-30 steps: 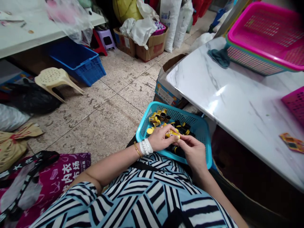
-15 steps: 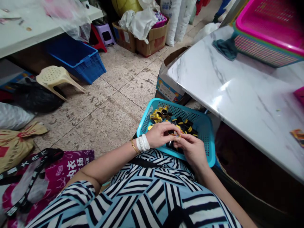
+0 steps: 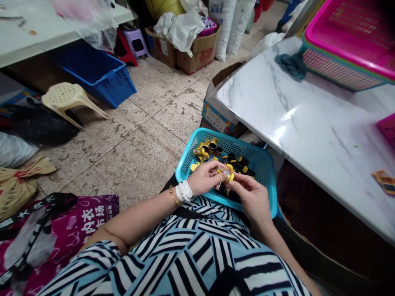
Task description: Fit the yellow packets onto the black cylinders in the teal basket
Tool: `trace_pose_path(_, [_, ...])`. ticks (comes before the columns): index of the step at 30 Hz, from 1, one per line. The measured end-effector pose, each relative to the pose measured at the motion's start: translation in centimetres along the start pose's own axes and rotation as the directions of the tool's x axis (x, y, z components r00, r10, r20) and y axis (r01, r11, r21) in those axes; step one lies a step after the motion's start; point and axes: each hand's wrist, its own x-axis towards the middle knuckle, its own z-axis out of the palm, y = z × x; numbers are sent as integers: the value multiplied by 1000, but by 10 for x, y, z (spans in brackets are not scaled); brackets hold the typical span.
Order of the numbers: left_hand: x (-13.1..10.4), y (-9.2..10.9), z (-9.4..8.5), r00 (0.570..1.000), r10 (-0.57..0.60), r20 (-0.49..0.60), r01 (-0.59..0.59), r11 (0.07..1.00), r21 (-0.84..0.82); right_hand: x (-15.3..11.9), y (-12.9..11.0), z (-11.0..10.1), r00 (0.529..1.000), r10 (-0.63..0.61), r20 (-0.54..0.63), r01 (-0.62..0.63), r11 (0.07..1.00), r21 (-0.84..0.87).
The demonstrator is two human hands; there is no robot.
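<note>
A light-blue plastic basket rests by my lap. Over it, my left hand, with a white bracelet and a gold bangle at the wrist, has its fingers closed on a small yellow labelled piece. From the other side my right hand pinches the same piece near its yellow round end. Yellow wrapped tubes with dark openings lie at the basket's back left. Several black pieces with yellow rims lie to their right, partly hidden by my hands.
To the right is a marble-patterned table bearing stacked baskets, a dark cloth and small orange labels. A cardboard box stands under its corner. At the left are a blue crate, a cream stool and bags.
The yellow labelled piece between my hands has turned and now shows more clearly. My fingers have shifted around it, and the view has moved slightly.
</note>
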Motion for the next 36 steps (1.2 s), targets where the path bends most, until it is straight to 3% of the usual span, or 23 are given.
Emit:
trace_pose_path(2, [0,-1,-1,999,-35,19,34,999,20,-3,0,-1,977,-210,-24,201,960,-192])
trace_pose_path(5, [0,-1,-5,987,-124,106,124,992,13,-6,1,-8,828,-549,114,535,713,-454])
trace_pose_path(7, [1,-2,-8,968,-195,156,196,981,11,-6,2,-13,732,-642,226,653,568,-501])
trace_pose_path(9, [2,-2,-9,947,-264,185,267,964,12,-6,2,-15,702,-658,273,688,527,-499])
trace_pose_path(10, [3,-2,-9,937,-289,194,292,956,13,-6,3,-15,712,-645,276,681,541,-494])
trace_pose_path(12, [5,-3,-8,925,-316,213,319,948,22,-6,4,-12,781,-576,240,613,632,-475])
trace_pose_path(15, [8,-3,-8,921,-316,225,320,947,23,-6,7,-5,919,-376,120,394,856,-336])
trace_pose_path(17, [10,-2,-11,937,-296,186,307,951,-28,-5,10,-2,962,-266,61,272,941,-200])
trace_pose_path(19, [11,0,-13,954,-268,135,280,957,-82,-4,11,-2,970,-241,40,245,957,-157])
trace_pose_path(21, [10,1,-15,959,-256,121,268,959,-96,-4,12,-3,956,-287,58,293,931,-219])
trace_pose_path(26, [8,-2,-12,925,-368,91,374,925,-62,-5,11,-3,902,-414,125,429,820,-379])
trace_pose_path(28, [7,-4,-10,922,-388,4,388,921,24,-5,11,-4,905,-413,106,419,816,-398])
trace_pose_path(29, [5,-4,-9,939,-336,-73,342,934,105,-4,11,-4,912,-401,89,402,824,-398])
trace_pose_path(31, [1,-3,-8,982,-52,-181,114,929,352,-4,11,-6,932,-356,60,352,855,-380])
trace_pose_path(33, [-4,0,-8,963,270,-27,-200,773,602,-4,11,-8,959,-278,49,278,904,-324])
trace_pose_path(34, [-6,2,-9,934,342,105,-319,665,675,-4,11,-9,974,-222,50,227,934,-277])
trace_pose_path(36, [-8,5,-12,907,304,291,-414,520,747,-4,10,-9,994,-100,45,107,980,-166])
